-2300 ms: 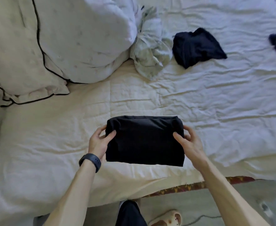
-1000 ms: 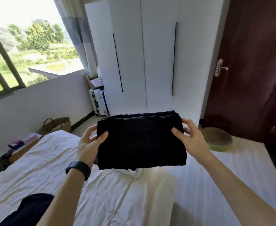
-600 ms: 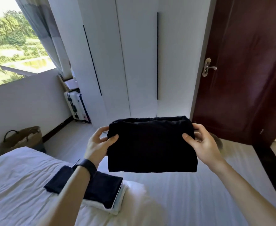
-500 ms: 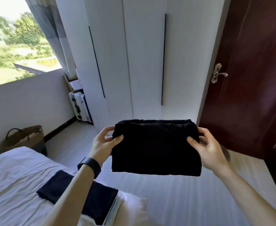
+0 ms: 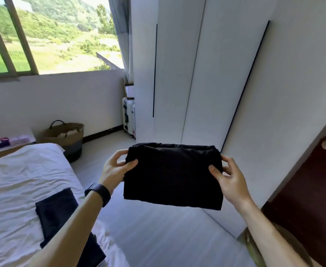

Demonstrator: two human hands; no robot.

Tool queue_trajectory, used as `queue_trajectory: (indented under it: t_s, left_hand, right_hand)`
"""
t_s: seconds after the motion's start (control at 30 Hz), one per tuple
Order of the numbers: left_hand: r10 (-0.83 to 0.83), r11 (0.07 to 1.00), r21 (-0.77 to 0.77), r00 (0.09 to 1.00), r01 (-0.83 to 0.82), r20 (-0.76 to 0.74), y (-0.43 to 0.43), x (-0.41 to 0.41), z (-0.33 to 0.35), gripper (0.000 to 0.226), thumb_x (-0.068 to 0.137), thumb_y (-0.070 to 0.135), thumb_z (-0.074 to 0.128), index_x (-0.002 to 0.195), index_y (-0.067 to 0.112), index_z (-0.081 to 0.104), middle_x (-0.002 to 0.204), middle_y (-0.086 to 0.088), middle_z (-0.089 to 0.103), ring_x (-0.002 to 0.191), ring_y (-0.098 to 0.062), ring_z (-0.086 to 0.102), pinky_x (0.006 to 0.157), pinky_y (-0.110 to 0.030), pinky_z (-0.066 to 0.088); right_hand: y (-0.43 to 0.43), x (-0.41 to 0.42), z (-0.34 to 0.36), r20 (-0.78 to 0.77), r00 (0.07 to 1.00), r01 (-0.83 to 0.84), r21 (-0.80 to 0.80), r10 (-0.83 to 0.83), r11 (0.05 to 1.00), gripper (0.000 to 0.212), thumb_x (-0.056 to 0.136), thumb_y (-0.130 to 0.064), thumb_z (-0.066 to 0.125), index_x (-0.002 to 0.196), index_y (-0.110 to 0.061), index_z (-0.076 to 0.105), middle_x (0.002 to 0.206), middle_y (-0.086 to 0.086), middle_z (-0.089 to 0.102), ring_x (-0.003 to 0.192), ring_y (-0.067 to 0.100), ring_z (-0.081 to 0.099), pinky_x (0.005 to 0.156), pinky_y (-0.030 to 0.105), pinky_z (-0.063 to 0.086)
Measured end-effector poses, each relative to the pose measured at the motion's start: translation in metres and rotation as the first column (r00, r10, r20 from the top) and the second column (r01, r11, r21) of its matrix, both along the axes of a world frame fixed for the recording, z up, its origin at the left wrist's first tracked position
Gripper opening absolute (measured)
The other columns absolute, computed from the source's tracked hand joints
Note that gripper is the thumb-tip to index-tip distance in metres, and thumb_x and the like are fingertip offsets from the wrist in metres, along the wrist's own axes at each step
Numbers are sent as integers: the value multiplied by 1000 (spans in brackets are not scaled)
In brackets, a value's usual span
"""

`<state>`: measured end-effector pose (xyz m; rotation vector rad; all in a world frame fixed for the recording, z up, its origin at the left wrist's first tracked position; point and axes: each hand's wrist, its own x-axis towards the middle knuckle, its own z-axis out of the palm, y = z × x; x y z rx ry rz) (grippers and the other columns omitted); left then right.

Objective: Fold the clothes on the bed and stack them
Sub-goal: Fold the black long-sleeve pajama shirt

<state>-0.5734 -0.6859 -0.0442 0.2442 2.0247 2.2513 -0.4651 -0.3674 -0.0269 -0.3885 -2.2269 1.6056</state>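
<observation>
I hold a folded black garment point(image 5: 172, 175) flat in the air over the floor, to the right of the bed. My left hand point(image 5: 116, 168) pinches its left edge, thumb on top and fingers underneath. My right hand point(image 5: 229, 178) pinches its right edge the same way. On the white bed point(image 5: 13, 180) at lower left lies a stack of folded dark clothes point(image 5: 58, 211), partly hidden by my left forearm.
White wardrobe doors point(image 5: 206, 74) stand straight ahead, a dark red door point(image 5: 312, 199) at right. A woven basket point(image 5: 65, 133) and a white suitcase point(image 5: 128, 116) stand by the window wall. A round green-brown cushion point(image 5: 245, 241) lies on the floor under my right forearm.
I lifted the folded garment off the bed and turned away from the pillows toward the wardrobe. In the last half second the view swung right to left; the dark stack now sits further left.
</observation>
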Motion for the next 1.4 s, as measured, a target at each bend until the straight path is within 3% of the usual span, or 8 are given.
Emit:
queue_trajectory:
  t_s: [0.2, 0.33, 0.43, 0.67, 0.83, 1.0, 1.2, 1.4]
  left_hand:
    - [160, 987, 14, 986, -159, -41, 10, -56, 4, 30, 86, 20, 75, 112, 32, 67, 100, -4, 77, 92, -20, 74, 65, -32, 61]
    - [273, 962, 45, 960, -270, -71, 14, -105, 3, 34, 85, 21, 76, 117, 27, 65, 101, -5, 77, 94, -21, 74, 66, -35, 61]
    - [353, 935, 44, 933, -351, -72, 17, -137, 0, 32, 89, 15, 73, 118, 25, 63, 99, 0, 77, 92, -17, 74, 65, -33, 61]
    - [544, 835, 44, 834, -549, 90, 10, -179, -42, 28, 91, 14, 72, 114, 26, 63, 93, -5, 77, 86, -19, 75, 65, -29, 60]
    - [720, 675, -40, 647, -736, 251, 2, -199, -103, 28, 89, 14, 76, 110, 28, 66, 88, -8, 77, 84, -23, 76, 64, -29, 58]
    - [847, 468, -154, 392, -870, 359, 3, -215, -154, 24, 89, 14, 76, 107, 26, 67, 85, 4, 77, 86, -17, 75, 74, -32, 60]
    - [873, 211, -251, 66, -945, 484, -5, -222, -188, 24, 90, 16, 74, 110, 25, 66, 109, -5, 72, 99, -22, 71, 96, -46, 55]
    - [782, -27, -300, -207, -954, 588, -56, -228, -242, 27, 92, 17, 71, 116, 24, 61, 101, -3, 71, 96, -20, 69, 96, -44, 53]
  right_hand:
    - [23, -108, 18, 3, 986, -164, 42, 164, 986, 32, 94, -40, 71, 107, -63, 52, 109, -6, 69, 98, 12, 69, 72, 27, 53]
    - [31, -190, 27, -2, 964, -266, 66, 266, 962, 32, 95, -40, 70, 117, -56, 53, 112, -2, 69, 100, 18, 69, 86, 39, 58]
    - [33, -247, 25, 4, 940, -341, 73, 342, 937, 31, 95, -39, 70, 113, -57, 54, 110, -1, 69, 100, 20, 69, 85, 38, 57]
    - [11, -369, -12, 106, 842, -533, 10, 529, 846, 32, 93, -35, 73, 108, -59, 59, 104, -1, 72, 91, 19, 74, 78, 41, 59]
    - [-26, -456, -77, 264, 705, -676, -28, 658, 736, 34, 94, -26, 73, 101, -57, 63, 86, -3, 77, 73, 9, 74, 57, 17, 54]
    - [-79, -543, -142, 405, 497, -820, -70, 767, 568, 32, 94, -29, 73, 118, -47, 62, 90, 2, 78, 88, 25, 75, 88, 50, 58]
    - [-180, -611, -179, 523, 214, -958, -54, 825, 283, 26, 96, -39, 68, 110, -57, 57, 101, 1, 74, 92, 21, 72, 84, 45, 58]
    - [-322, -640, -217, 613, -6, -1000, 4, 790, -11, 26, 99, -38, 64, 121, -46, 54, 107, 2, 70, 95, 21, 69, 80, 38, 56]
